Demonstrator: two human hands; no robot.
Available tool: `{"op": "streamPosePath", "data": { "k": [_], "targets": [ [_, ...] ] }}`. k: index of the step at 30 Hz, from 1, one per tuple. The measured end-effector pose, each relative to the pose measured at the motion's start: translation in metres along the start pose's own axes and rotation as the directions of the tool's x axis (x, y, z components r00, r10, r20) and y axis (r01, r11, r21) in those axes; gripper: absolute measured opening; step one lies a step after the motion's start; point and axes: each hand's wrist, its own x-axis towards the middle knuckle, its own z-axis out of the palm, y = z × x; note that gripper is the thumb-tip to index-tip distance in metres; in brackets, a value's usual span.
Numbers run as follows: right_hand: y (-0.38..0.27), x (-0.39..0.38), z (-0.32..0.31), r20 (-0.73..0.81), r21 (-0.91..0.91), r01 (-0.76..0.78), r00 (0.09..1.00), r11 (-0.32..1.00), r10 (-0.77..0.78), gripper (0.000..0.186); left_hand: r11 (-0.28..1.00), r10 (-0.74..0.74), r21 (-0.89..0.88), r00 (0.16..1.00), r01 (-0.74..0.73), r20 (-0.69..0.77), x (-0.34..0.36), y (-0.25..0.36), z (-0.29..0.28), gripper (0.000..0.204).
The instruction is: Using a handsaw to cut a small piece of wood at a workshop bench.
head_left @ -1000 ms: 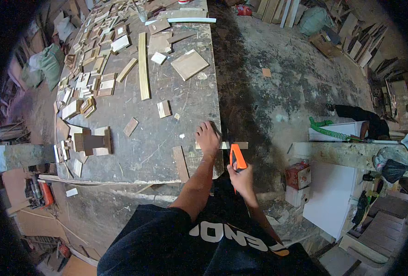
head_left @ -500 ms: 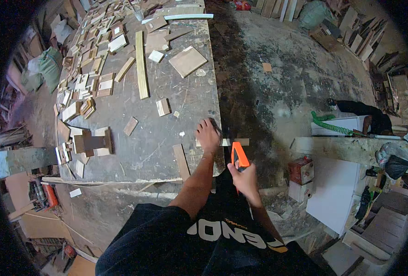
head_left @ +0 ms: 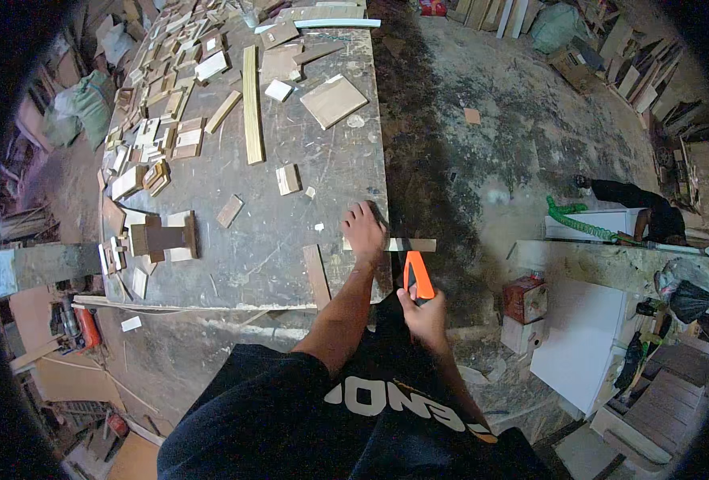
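Observation:
A narrow wooden strip (head_left: 413, 245) lies across the right edge of the workbench (head_left: 266, 232), one end jutting out past it. My left hand (head_left: 364, 235) rests over the strip on the bench and holds it down, covering its middle part. Just beyond the edge, my right hand (head_left: 426, 314) is closed round the handle of a saw (head_left: 420, 276) with a bright orange frame. The handle sits on the near side of the strip's overhanging end; the blade cannot be made out clearly. Beside my left forearm lies a brown wooden slat (head_left: 316, 276).
Many small wood offcuts (head_left: 142, 136) cover the bench's left side. A long slat (head_left: 252, 104) and a square board (head_left: 334, 102) lie farther off. To the right are a red-and-white box (head_left: 524, 312), a white panel (head_left: 576, 340), a green coiled hose (head_left: 578, 218) and a person's dark sleeve (head_left: 622, 192).
The saw and my right hand have shifted slightly toward me, and more of the strip's overhanging end shows. My left hand stays on the strip. The whole view has tilted a little.

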Motion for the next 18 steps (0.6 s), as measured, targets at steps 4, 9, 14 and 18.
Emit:
{"op": "streamPosePath", "data": {
  "k": [4,9,14,18],
  "targets": [
    [-0.001,0.013,0.01,-0.004,0.023,-0.135,0.991,0.991,0.135,0.031,1.0,-0.014,0.011,1.0,0.014,-0.02,-0.002,-0.006,0.001,0.054],
    [-0.003,-0.007,-0.003,0.013,0.103,-0.022,1.0,0.994,0.021,0.031,1.0,-0.017,-0.004,0.996,0.017,-0.093,-0.004,-0.006,0.002,0.041],
    [-0.025,0.006,0.005,-0.047,-0.037,-0.019,0.999,0.999,0.017,0.03,1.0,0.006,0.004,0.997,-0.005,-0.083,-0.004,-0.003,-0.002,0.043],
    [-0.019,-0.013,-0.004,0.057,0.019,-0.151,0.987,0.988,0.149,0.03,1.0,0.001,0.017,0.992,0.001,-0.123,-0.004,-0.009,0.002,0.044]
  ]
}}
